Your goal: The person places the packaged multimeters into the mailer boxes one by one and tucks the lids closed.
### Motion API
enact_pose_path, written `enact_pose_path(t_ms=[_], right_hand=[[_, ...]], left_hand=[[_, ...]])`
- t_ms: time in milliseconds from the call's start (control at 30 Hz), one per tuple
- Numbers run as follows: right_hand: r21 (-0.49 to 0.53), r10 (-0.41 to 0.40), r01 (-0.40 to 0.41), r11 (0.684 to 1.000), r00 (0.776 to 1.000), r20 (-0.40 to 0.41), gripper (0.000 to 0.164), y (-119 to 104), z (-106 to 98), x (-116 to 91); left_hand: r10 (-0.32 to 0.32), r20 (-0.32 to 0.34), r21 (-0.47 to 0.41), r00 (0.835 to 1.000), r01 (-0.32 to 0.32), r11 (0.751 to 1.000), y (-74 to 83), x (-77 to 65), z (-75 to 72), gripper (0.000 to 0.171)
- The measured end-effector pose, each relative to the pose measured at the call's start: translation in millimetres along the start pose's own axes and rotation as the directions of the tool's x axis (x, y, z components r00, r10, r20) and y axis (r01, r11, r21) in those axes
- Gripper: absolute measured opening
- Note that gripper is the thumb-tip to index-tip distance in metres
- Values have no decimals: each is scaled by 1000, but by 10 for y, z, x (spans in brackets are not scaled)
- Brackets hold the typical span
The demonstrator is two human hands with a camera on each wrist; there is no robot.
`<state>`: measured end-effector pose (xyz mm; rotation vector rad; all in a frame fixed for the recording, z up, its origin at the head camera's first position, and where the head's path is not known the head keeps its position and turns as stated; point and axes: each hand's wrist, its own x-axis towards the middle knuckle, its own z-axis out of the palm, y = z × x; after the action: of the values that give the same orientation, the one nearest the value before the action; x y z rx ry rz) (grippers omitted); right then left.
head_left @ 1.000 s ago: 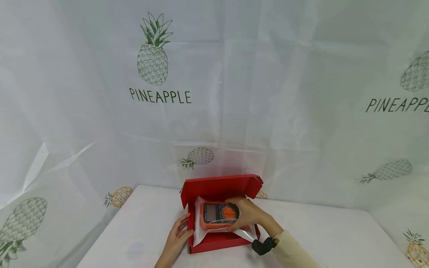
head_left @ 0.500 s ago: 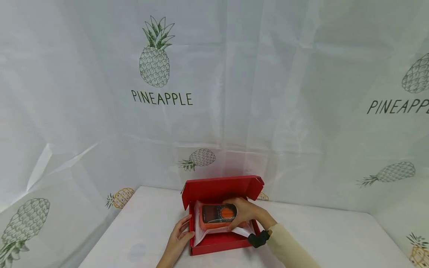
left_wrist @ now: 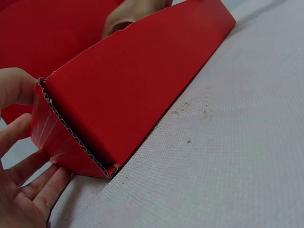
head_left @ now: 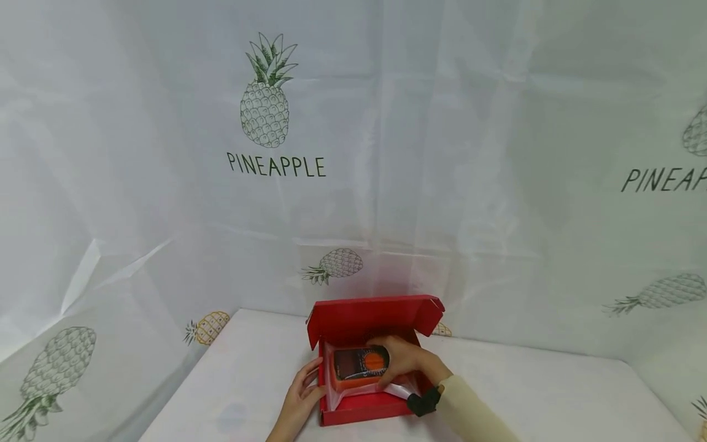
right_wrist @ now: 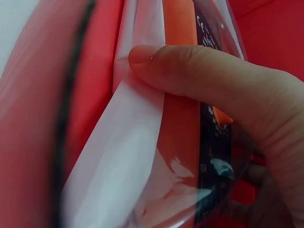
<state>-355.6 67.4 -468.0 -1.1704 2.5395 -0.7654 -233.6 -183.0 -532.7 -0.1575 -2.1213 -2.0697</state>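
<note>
Multimeter (head_left: 353,363) in a clear plastic bag (right_wrist: 114,147), pinched at its dial end by the right hand (head_left: 405,358), thumb on the near edge; the far fingers are mostly hidden. It sits inside the red box (head_left: 361,418), lid raised. The left hand (head_left: 302,396), fingers spread, touches the box's left wall, partly cut off in its wrist view.

R hand (head_left: 405,359) hides rt end of meter (head_left: 349,363); dial (head_left: 375,361) markings too small to read in head view. R wrist cam: thumb (right_wrist: 190,71) covers most of dial; dark strip (right_wrist: 71,114) on L blurred. L wrist cam: box wall (left_wrist: 128,80) hides inside of box, part of R hand; L hand (head_left: 299,396) cut off at L edge. Head cam: sleeve (head_left: 475,411) cut at btm, far-rt pineapple print (head_left: 697,132) & word (head_left: 663,179) at rt edge.
</note>
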Motion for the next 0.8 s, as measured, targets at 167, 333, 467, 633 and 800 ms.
enact_pose_path(t_ms=[167, 333, 467, 633, 800], right_hand=[[10, 16, -16, 1000, 1000, -10, 75, 27, 24, 0], [16, 22, -22, 1000, 1000, -10, 76, 57, 33, 5], [41, 27, -27, 999, 1000, -13, 77, 68, 37, -4], [89, 39, -38, 995, 999, -14, 75, 61, 66, -40], [69, 38, -35, 997, 998, -47, 84, 29, 92, -72]], left_hand=[[8, -18, 22, 1000, -8, 1000, -13, 12, 10, 57], [-1, -15, 22, 1000, 2, 1000, -5, 7, 17, 58], [-6, -17, 21, 1000, 6, 1000, -8, 19, 16, 58], [-18, -14, 20, 1000, 18, 1000, -9, 18, 18, 58], [-37, -6, 23, 999, 37, 999, -2, 6, 18, 59]])
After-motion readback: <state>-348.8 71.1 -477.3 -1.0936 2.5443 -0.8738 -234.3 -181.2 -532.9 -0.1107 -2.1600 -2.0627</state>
